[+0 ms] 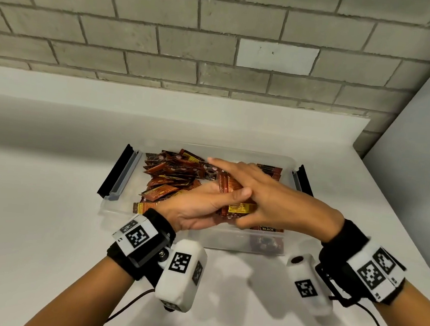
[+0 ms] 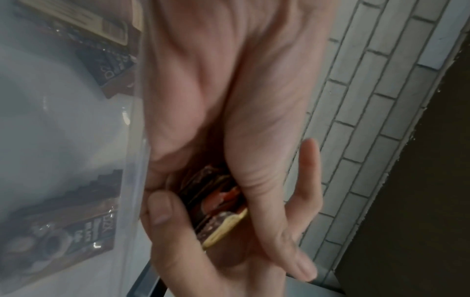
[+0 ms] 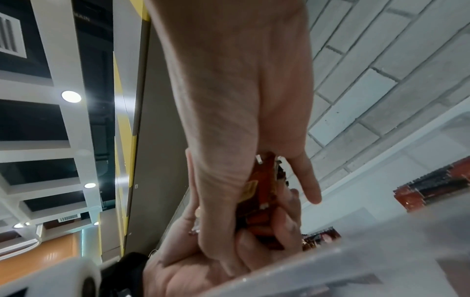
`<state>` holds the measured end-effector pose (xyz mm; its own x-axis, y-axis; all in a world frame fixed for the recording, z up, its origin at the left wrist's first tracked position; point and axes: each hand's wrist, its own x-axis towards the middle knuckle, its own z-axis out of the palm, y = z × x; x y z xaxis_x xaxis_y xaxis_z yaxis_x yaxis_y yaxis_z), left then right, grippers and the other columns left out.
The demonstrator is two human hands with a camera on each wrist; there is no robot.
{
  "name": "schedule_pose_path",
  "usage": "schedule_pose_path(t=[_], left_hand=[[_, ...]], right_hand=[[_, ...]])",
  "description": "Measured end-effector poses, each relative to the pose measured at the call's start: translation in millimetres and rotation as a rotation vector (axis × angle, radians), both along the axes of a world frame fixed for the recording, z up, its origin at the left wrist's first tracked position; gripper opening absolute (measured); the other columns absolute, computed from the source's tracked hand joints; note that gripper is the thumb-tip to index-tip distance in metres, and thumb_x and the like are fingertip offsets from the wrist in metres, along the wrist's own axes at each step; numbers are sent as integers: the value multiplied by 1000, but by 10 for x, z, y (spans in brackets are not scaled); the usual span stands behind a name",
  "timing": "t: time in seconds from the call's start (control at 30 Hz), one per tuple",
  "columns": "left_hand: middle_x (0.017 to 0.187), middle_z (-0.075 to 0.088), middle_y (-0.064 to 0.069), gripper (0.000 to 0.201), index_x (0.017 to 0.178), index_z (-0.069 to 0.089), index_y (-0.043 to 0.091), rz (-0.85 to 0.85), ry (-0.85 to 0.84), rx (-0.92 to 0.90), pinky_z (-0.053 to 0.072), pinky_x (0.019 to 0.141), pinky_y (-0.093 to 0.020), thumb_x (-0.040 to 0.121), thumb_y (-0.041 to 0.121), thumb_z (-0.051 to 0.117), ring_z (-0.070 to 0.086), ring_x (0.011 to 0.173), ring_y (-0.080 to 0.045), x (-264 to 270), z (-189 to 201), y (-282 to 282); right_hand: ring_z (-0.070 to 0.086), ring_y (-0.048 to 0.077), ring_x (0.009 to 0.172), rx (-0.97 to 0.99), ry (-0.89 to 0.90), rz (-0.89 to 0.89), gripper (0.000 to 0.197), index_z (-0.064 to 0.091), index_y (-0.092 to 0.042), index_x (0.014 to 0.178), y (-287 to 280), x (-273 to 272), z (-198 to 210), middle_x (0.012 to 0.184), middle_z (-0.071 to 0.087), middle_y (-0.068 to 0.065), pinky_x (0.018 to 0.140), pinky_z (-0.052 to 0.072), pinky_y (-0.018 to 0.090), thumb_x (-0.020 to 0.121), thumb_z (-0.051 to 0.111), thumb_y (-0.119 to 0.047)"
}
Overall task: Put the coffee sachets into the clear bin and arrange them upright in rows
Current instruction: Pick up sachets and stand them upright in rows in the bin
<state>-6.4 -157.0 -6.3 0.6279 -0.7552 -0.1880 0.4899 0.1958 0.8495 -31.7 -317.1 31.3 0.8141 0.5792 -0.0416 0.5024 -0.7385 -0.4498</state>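
Observation:
A clear bin [image 1: 226,242] stands on the white counter. Several brown and red coffee sachets [image 1: 172,174] lie loose in its left half. A few sachets [image 1: 269,170] stand at its back right, and one marked BLACK [image 1: 268,229] leans on the front wall. Over the bin's middle, both hands hold one bundle of sachets [image 1: 240,208]. My left hand [image 1: 217,203] cups it from below with the thumb on top. My right hand [image 1: 258,194] lies over it, thumb tucked underneath, index finger straight. The bundle [image 2: 218,211] shows between the palms, and the left fingers curl round it [image 3: 262,193].
Black latches stick out at the bin's left end [image 1: 116,173] and right end [image 1: 304,181]. A grey brick wall [image 1: 169,37] rises behind the counter's raised back edge. A white panel [image 1: 426,133] closes the right side. Bare counter [image 1: 30,195] lies left of the bin.

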Motion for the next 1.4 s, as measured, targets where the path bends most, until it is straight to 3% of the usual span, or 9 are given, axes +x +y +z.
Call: schedule_pose_path(t=[0.2, 0.33, 0.5, 0.67, 0.87, 1.0, 1.07, 1.13, 1.4], left_hand=[[91, 70, -8, 17, 99, 61, 5, 48, -42, -8, 57, 82, -28, 84, -1, 59, 68, 92, -17, -15, 30, -21], [88, 65, -15, 24, 92, 61, 3, 109, -42, 10, 54, 83, -38, 87, -15, 45, 65, 90, -22, 13, 1, -32], [85, 69, -12, 26, 92, 64, 2, 209, -1, -24, 57, 60, -30, 83, -17, 49, 69, 79, -21, 51, 16, -27], [91, 71, -13, 40, 105, 63, 4, 299, 38, -57, 60, 74, -35, 67, -9, 65, 70, 86, -23, 82, -8, -22], [107, 70, -17, 36, 116, 61, 5, 372, 110, -149, 59, 80, -36, 83, 20, 62, 69, 95, -25, 95, 4, -30], [99, 69, -17, 22, 110, 62, 3, 534, 184, -155, 60, 72, -34, 93, 17, 57, 71, 86, -25, 161, -38, -6], [99, 69, -15, 20, 111, 61, 4, 578, 172, -112, 60, 73, -35, 92, 13, 58, 70, 87, -24, 182, -63, 0], [105, 69, -15, 27, 117, 58, 4, 575, 149, -67, 60, 74, -36, 92, 12, 60, 69, 93, -24, 175, -72, -15], [115, 69, -16, 35, 122, 58, 3, 513, -1, -26, 59, 80, -35, 87, 6, 63, 66, 106, -28, 129, -71, -46]], right_hand=[[32, 8, 115, 43, -151, -18, 71, 38, -32, 134, -9, 29, -73, 118, 32, -11, 99, 42, 28, 73, 74, -22], [32, 10, 120, -7, -231, -9, 77, 33, -29, 140, 29, 78, -92, 127, 33, -6, 101, 40, 28, 75, 75, -27], [19, 6, 136, 57, -151, -80, 105, 8, -35, 149, -101, 89, 29, 149, 22, -6, 112, 27, 26, 70, 76, -50], [36, 19, 129, -71, -480, -48, 75, 44, -9, 134, -124, 19, -35, 139, 43, 8, 106, 37, 32, 73, 77, -38], [47, 8, 121, 40, -258, -145, 58, 42, -15, 139, -199, 11, 35, 139, 48, 2, 96, 33, 10, 88, 63, -30], [63, 3, 72, 263, -213, -260, 16, 57, -13, 108, -281, 81, 14, 78, 63, 1, 61, 49, 23, 98, 48, -22], [71, 15, 84, 482, 47, -404, 19, 56, -13, 100, -342, 132, 8, 86, 66, 3, 77, 56, 41, 101, 41, -25], [71, 20, 91, 684, 305, -440, 26, 55, -10, 113, -371, 155, -15, 106, 68, 7, 91, 54, 38, 103, 35, -24], [71, 19, 81, 779, 381, -466, 10, 53, -7, 104, -312, 289, 20, 104, 64, 13, 69, 58, 23, 97, 50, -12]])
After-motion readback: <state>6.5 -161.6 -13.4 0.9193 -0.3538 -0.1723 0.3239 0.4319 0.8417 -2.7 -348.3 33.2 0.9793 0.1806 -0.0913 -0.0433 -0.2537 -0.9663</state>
